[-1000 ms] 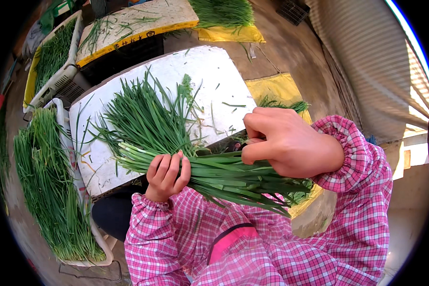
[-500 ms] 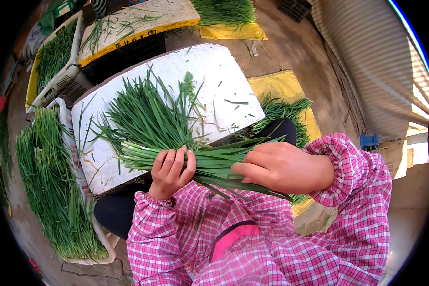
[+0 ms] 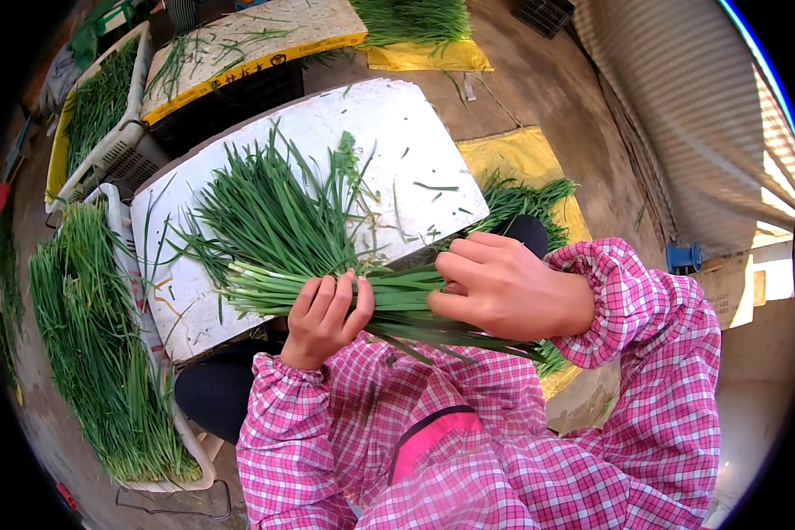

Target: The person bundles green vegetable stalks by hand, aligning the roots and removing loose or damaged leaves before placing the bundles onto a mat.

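Observation:
A bunch of garlic chives [image 3: 399, 294] lies crosswise in front of me, its pale cut ends to the left and its dark leaf tips to the right. My left hand [image 3: 325, 320] is wrapped round it near the pale ends. Farther along the leaves, my right hand [image 3: 508, 287] is closed on the same bunch, fingers curled over the top. Just beyond, a loose heap of garlic chives [image 3: 265, 208] spreads over a white board [image 3: 406, 110]; the held bunch overlaps its near side.
On the left stands a white crate [image 3: 205, 464] heaped with chives, with another crate [image 3: 137, 132] behind it. Past the board is a second, yellow-edged board [image 3: 318, 22]. Chives lie on a yellow sheet [image 3: 526, 155] at right. A blue spool-shaped object [image 3: 683, 257] sits by the wall.
My right hand has moved slightly left and up along the bunch, closer to my left hand. The left hand has shifted a little right, still holding on.

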### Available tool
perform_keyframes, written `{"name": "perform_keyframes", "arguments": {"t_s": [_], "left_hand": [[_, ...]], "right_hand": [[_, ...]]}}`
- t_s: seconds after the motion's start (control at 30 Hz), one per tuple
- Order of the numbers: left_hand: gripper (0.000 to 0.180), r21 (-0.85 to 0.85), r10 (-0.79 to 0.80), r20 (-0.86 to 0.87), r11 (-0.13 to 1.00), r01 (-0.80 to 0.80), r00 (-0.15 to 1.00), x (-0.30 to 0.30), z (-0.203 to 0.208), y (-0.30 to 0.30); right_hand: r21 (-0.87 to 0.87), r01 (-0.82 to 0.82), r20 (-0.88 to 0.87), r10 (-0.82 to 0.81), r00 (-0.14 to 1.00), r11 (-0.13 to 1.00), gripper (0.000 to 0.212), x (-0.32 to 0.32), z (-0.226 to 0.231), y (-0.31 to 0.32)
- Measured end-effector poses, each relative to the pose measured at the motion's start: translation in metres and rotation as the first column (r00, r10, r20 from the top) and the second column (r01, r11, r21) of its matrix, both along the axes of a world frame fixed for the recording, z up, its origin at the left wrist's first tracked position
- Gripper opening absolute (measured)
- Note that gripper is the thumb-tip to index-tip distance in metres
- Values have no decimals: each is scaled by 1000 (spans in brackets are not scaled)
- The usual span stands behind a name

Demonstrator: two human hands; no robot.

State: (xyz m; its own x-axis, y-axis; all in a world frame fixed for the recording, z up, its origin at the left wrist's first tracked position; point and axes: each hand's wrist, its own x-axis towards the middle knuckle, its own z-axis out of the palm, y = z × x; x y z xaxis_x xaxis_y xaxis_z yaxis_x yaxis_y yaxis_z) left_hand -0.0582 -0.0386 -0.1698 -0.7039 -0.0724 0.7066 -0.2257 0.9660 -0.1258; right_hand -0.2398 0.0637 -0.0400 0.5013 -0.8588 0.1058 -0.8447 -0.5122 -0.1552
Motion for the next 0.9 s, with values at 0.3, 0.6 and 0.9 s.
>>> {"name": "perform_keyframes", "arguments": {"t_s": [0.3,0.6,0.9], "left_hand": [[19,56,-36,-13,998,37,999,-1,-2,3],[19,64,20,-117,998,-12,993,2,-2,-2],[20,87,19,-114,996,-9,993,5,-2,-5]], "right_hand": [[106,180,42,-185,982,978,20,-8,38,12],[262,234,111,-270,956,936,21,-13,31,32],[61,169,144,-176,974,984,14,-4,11,32]]}}
